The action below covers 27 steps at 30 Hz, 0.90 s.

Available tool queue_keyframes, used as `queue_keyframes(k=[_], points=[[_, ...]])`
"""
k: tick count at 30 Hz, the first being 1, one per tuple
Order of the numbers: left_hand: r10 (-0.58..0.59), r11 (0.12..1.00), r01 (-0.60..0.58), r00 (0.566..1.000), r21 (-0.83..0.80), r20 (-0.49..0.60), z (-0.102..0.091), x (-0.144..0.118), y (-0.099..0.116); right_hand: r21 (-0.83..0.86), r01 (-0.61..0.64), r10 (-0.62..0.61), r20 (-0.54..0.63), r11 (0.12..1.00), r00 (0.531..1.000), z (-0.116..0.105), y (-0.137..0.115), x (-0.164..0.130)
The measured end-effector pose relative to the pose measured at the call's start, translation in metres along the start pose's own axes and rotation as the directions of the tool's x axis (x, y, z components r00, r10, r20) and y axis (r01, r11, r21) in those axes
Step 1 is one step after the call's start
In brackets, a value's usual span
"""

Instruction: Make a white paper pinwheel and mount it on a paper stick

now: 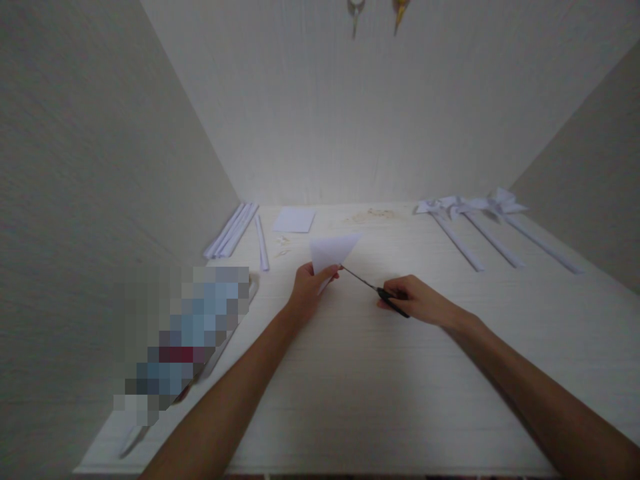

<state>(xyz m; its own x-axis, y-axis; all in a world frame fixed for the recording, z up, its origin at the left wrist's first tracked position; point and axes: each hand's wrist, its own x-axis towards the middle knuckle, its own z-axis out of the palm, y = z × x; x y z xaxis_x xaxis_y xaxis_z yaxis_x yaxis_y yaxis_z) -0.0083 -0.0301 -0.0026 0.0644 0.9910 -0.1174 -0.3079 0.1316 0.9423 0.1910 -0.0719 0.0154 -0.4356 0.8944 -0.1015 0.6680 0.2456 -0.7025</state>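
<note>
My left hand (311, 283) pinches a white piece of paper (334, 251), folded to a pointed, triangular shape, above the middle of the table. My right hand (413, 300) is closed around the black handles of a pair of scissors (393, 303). The thin blades reach up and left, with their tip at the paper's lower right edge beside my left fingers. Whether the blades are cutting into the paper, I cannot tell.
Rolled paper sticks (234, 230) lie at the back left, with a single stick (262, 243) beside them. A square paper sheet (295, 220) lies near small scraps (283, 241). Three paper pinwheels (503, 203) on sticks lie at right. A blurred-out item (200, 327) is at left. Walls enclose the table.
</note>
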Motion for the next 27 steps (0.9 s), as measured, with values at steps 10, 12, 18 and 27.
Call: queue_keyframes(k=[10, 12, 18, 27], points=[[0.016, 0.999, -0.016, 1.000, -0.046, -0.015, 0.001, -0.002, 0.003, -0.167, 0.020, -0.027, -0.038, 0.986, 0.999, -0.002, 0.009, -0.002], [0.026, 0.997, -0.028, 0.999, -0.068, -0.023, 0.002, -0.003, 0.004, -0.263, -0.005, -0.012, -0.064, 0.965, 0.998, -0.007, 0.013, -0.004], [0.016, 0.994, -0.017, 1.000, -0.105, -0.012, 0.002, -0.003, 0.005, -0.489, -0.284, 0.143, -0.305, 0.825, 0.942, -0.030, 0.027, -0.011], [-0.014, 0.992, 0.007, 0.999, -0.125, -0.050, 0.002, -0.003, 0.008, -0.528, -0.539, 0.251, -0.521, 0.656, 0.816, -0.045, 0.050, -0.017]])
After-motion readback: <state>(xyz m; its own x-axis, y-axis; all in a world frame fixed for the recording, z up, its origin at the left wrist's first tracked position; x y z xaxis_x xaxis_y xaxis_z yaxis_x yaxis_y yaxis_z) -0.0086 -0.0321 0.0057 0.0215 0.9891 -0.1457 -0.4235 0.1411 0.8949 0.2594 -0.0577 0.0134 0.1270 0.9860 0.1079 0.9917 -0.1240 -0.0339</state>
